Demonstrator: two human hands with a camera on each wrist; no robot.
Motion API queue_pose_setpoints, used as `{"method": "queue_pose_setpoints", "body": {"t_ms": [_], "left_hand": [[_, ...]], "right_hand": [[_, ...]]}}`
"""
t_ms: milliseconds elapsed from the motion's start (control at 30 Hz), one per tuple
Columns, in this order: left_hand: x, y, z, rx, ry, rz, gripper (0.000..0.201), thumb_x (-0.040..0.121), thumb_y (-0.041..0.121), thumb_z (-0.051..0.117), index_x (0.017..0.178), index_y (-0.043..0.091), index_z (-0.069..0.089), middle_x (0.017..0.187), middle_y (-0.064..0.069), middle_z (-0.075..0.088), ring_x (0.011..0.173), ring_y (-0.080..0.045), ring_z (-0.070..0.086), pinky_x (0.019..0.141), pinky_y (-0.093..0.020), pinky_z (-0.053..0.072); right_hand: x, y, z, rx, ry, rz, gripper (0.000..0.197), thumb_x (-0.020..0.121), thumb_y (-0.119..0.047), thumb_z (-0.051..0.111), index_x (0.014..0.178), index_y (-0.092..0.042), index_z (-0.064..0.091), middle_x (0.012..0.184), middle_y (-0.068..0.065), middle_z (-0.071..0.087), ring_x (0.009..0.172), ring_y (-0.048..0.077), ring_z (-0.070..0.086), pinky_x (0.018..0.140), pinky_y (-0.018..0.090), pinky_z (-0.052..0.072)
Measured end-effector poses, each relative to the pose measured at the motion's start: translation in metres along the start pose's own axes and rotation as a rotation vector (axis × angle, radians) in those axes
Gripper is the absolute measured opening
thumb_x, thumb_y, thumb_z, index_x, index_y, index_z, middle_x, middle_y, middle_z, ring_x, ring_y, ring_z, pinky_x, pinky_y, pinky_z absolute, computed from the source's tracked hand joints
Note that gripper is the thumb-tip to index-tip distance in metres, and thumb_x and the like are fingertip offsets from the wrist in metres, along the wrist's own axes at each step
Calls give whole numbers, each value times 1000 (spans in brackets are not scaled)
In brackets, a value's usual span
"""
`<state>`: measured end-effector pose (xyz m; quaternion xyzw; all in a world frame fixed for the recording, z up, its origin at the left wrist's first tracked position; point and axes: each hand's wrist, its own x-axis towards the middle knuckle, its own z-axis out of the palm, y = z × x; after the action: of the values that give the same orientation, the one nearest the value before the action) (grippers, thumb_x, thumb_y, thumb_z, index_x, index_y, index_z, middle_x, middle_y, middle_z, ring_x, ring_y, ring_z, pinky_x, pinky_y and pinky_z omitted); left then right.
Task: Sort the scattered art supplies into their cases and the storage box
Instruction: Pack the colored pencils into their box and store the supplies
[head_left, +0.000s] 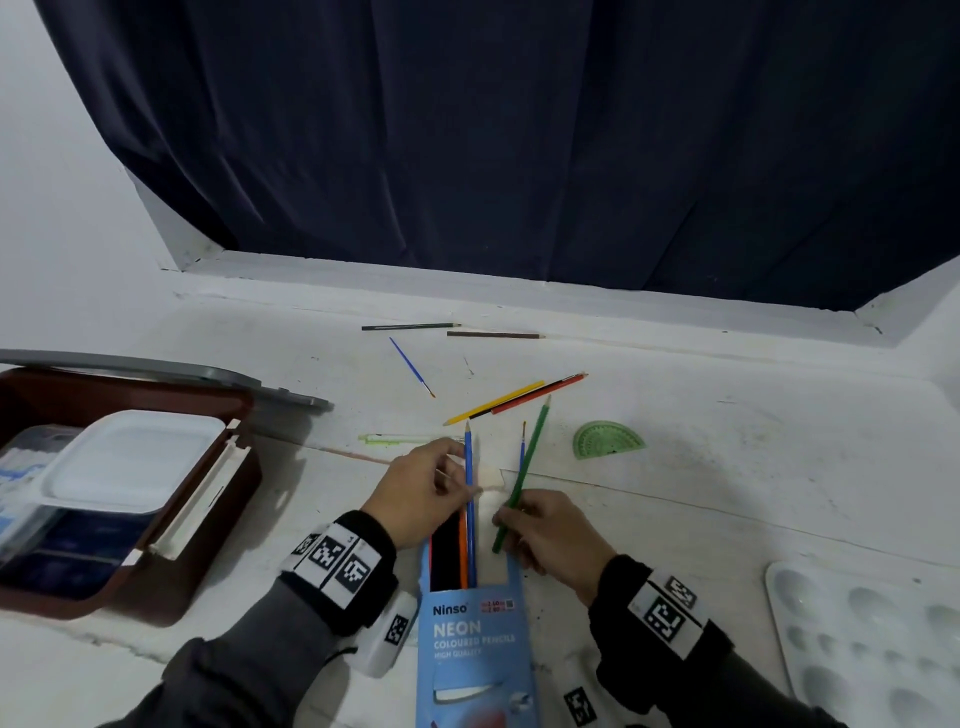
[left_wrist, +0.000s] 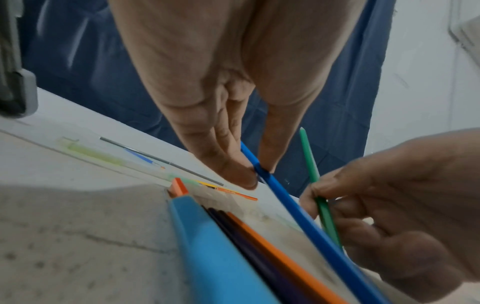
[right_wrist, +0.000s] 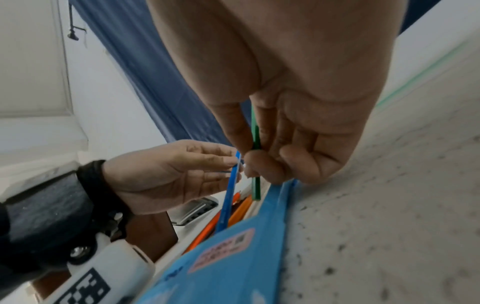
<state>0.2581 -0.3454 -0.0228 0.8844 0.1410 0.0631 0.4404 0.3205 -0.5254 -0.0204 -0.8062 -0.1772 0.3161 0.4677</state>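
Note:
A light blue Ninso pencil box (head_left: 475, 639) lies open in front of me with orange and dark pencils inside. My left hand (head_left: 462, 483) pinches a blue pencil (head_left: 469, 467) whose lower end sits in the box mouth; the left wrist view shows thumb and fingers on the blue pencil (left_wrist: 298, 209). Just right of it, my right hand (head_left: 506, 514) pinches a green pencil (head_left: 527, 478) near its blunt end, which hangs over the box opening. In the right wrist view the green pencil (right_wrist: 255, 185) hovers just above the box (right_wrist: 233, 267).
Loose yellow, black and red pencils (head_left: 519, 397), a dark green pencil (head_left: 410, 327), a brown pencil (head_left: 493, 335), two blue brushes (head_left: 413, 368), a pale green pen (head_left: 387, 439) and a green protractor (head_left: 608, 440) lie beyond. A brown storage box (head_left: 208, 519) stands left, a white palette (head_left: 872, 639) right.

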Motion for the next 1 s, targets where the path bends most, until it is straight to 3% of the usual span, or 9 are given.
{"method": "queue_pose_setpoints", "body": {"t_ms": [100, 200, 333, 433, 567, 700, 800, 933, 1000], "left_hand": [[-1, 1, 0, 178, -54, 42, 33, 84, 33, 78, 108, 19, 61, 83, 9, 65, 76, -8, 62, 69, -13, 48], [-3, 3, 5, 542, -152, 83, 40, 80, 52, 74, 97, 19, 59, 93, 2, 58, 89, -17, 53, 80, -29, 47], [-13, 9, 7, 895, -143, 152, 64, 76, 67, 65, 126, 27, 53, 120, 1, 46, 116, -23, 39, 94, -40, 37], [-24, 3, 7, 909, -152, 231, 66, 73, 69, 63, 124, 27, 58, 130, 2, 47, 125, -26, 40, 95, -43, 37], [-36, -9, 6, 838, -190, 277, 85, 68, 78, 44, 130, 23, 57, 131, 1, 56, 114, -26, 57, 87, -40, 47], [-46, -14, -2, 791, -255, 300, 85, 76, 77, 32, 140, 25, 48, 144, 8, 48, 131, -17, 49, 99, -38, 46], [-56, -24, 0, 893, -276, 346, 72, 82, 70, 38, 134, 26, 58, 140, 8, 57, 129, -16, 55, 83, -38, 55], [-52, -26, 5, 897, -304, 372, 74, 86, 67, 36, 136, 17, 57, 142, 1, 55, 132, -20, 52, 84, -40, 55], [-51, -25, 4, 927, -274, 405, 74, 84, 67, 35, 129, 15, 62, 135, 1, 61, 124, -20, 59, 77, -38, 58]], "right_hand": [[4, 4, 4, -112, -52, -35, 21, 98, -21, 56, 81, -11, 63, 70, 3, 70, 49, 8, 57, 53, 23, 46], [6, 6, 7, -169, -30, -62, 13, 98, -20, 56, 87, -12, 58, 76, 5, 73, 56, 10, 63, 57, 25, 50], [8, 7, 8, -197, 2, -60, 13, 94, -20, 61, 98, -12, 52, 87, 9, 71, 73, 18, 68, 61, 29, 56], [8, 3, 8, -324, 14, -72, 19, 89, -24, 69, 85, -17, 52, 82, 3, 66, 73, 15, 62, 55, 19, 45], [7, -2, 9, -452, 34, -120, 25, 79, -26, 80, 70, -20, 57, 64, -9, 56, 58, 0, 50, 46, 11, 33], [9, -4, 12, -443, 37, -109, 28, 72, -28, 85, 91, -15, 68, 80, -1, 67, 74, 9, 64, 58, 13, 47], [5, -5, 14, -431, -22, -101, 54, 68, -27, 87, 114, -16, 60, 95, 7, 70, 81, 15, 68, 72, 26, 56], [6, -9, 12, -490, 41, -252, 47, 75, -20, 81, 117, -17, 59, 89, 1, 68, 77, 11, 62, 72, 25, 52], [9, -14, 7, -666, 30, -370, 53, 82, -20, 74, 131, -18, 55, 115, 0, 62, 100, 13, 55, 87, 25, 45]]}}
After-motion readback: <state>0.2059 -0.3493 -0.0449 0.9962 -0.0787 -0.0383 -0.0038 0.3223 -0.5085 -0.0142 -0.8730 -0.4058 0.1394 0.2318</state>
